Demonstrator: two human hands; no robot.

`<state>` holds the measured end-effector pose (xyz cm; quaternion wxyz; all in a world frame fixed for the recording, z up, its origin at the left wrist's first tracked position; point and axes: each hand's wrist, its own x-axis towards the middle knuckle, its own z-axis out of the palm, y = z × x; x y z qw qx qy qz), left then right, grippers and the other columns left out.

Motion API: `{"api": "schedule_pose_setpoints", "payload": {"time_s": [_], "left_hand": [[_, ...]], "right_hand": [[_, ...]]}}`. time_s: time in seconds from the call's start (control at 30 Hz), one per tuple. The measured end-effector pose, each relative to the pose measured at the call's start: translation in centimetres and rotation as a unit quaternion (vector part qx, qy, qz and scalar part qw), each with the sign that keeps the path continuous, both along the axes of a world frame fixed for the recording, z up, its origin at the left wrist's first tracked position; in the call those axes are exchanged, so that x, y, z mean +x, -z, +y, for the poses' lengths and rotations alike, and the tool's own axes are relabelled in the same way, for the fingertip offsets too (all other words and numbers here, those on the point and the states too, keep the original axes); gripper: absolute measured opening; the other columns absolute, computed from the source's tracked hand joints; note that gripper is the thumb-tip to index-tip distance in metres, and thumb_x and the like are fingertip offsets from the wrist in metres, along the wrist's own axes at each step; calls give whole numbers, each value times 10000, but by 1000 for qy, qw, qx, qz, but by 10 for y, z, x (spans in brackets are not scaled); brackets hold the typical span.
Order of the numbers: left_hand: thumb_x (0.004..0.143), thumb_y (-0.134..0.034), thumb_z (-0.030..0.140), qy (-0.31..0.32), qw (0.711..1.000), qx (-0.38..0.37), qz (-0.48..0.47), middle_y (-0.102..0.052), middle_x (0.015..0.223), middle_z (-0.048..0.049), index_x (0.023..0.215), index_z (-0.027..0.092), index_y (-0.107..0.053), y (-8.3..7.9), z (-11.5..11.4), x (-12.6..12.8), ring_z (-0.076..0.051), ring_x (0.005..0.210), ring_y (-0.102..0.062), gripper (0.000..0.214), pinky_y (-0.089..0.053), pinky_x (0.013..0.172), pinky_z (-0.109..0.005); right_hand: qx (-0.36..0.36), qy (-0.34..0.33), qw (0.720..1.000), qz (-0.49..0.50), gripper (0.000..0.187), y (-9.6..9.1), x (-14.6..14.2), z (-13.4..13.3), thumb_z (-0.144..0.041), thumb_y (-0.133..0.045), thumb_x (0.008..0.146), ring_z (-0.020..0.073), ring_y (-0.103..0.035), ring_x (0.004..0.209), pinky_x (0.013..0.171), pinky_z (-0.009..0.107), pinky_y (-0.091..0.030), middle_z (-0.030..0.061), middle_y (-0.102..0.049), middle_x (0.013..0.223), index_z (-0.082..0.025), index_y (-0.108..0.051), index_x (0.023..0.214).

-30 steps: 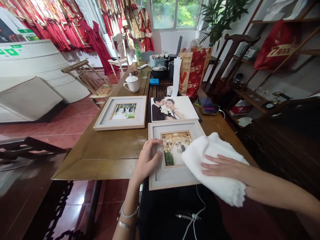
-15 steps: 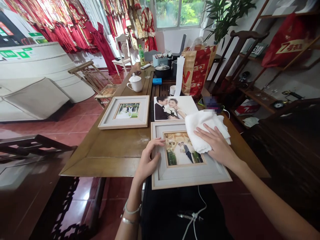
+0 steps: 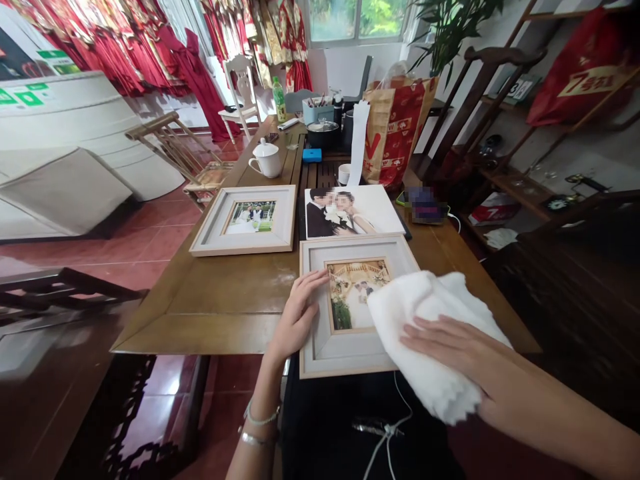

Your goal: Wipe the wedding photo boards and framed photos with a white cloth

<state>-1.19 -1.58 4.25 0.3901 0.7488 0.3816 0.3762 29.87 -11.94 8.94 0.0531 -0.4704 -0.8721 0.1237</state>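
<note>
A pale wooden picture frame [image 3: 350, 360] with a wedding photo lies at the table's near edge, partly over my lap. My left hand [image 3: 299, 319] rests on its left side, fingers stretched over the border and touching the glass area. A folded white cloth [image 3: 425, 300] covers the frame's lower right part and hangs past its edge. My right hand [image 3: 455, 347] has hold of the cloth, its fingers laid along the top; the thumb is mostly hidden. Just beyond lies an unframed wedding print [image 3: 370, 213]. To the left is a second picture frame [image 3: 203, 237] with a smaller photo.
A white lidded teacup [image 3: 267, 160], a blue box [image 3: 312, 155], a small cup [image 3: 345, 175] and a paper bag [image 3: 395, 133] stand farther back on the wooden table [image 3: 215, 327]. A phone [image 3: 425, 203] with a cable lies to the right. A bamboo chair [image 3: 200, 167] is at left.
My right hand has brought the white cloth from the frame's upper right down toward me, over the lower right corner. My left hand stays on the frame's left side, its fingers now straighter.
</note>
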Motion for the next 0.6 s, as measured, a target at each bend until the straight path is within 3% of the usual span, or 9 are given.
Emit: {"api": "schedule_pose_setpoints", "payload": {"time_s": [0.07,0.17,0.27,0.37,0.5,0.6], "left_hand": [[851,-399,59,7,1000,-2,15,-445,1479,-30,1339,272,-500,0,1,-2,-235,1405,-297,542,-197,1181,-503],[864,-441,86,24,999,-7,25,-405,1505,-31,1369,279,-468,-1,1,-5,-250,1418,-269,541,-188,1185,-505],[861,-433,70,33,999,-8,21,-398,1507,-26,1373,281,-460,-1,1,-6,-241,1425,-253,554,-172,1192,-497],[854,-420,53,34,999,-8,17,-415,1494,-21,1363,280,-465,0,1,-6,-226,1423,-253,560,-172,1194,-483],[836,-425,41,34,999,-2,8,-467,1451,-22,1313,270,-506,2,1,-6,-217,1408,-279,536,-194,1189,-469],[828,-432,47,26,1000,-3,6,-485,1436,-30,1286,261,-525,2,0,-5,-229,1403,-289,514,-211,1181,-483]], "right_hand": [[-23,2,1000,14,962,-5,6,-13,-14,-439,577,253,-498,1283,993,468,-523,-96,-486,1429,-429,-368,1442],[-54,20,998,15,771,-7,5,-6,-73,-469,696,267,-534,1250,989,461,-526,-64,-537,1394,-406,-466,1391],[-40,25,999,-8,742,0,-8,23,-68,-470,689,262,-443,1330,1079,472,-428,2,-501,1437,-282,-485,1399],[32,32,999,-16,840,13,-20,60,-22,-454,616,241,-308,1409,1145,495,-303,54,-409,1505,-186,-416,1439],[123,114,986,-8,779,24,-26,105,-47,-466,670,259,-263,1426,1136,518,-284,94,-367,1528,-168,-400,1436],[144,174,974,-13,741,25,-31,127,-75,-487,705,303,-266,1421,1122,533,-291,110,-363,1530,-166,-402,1436]]}}
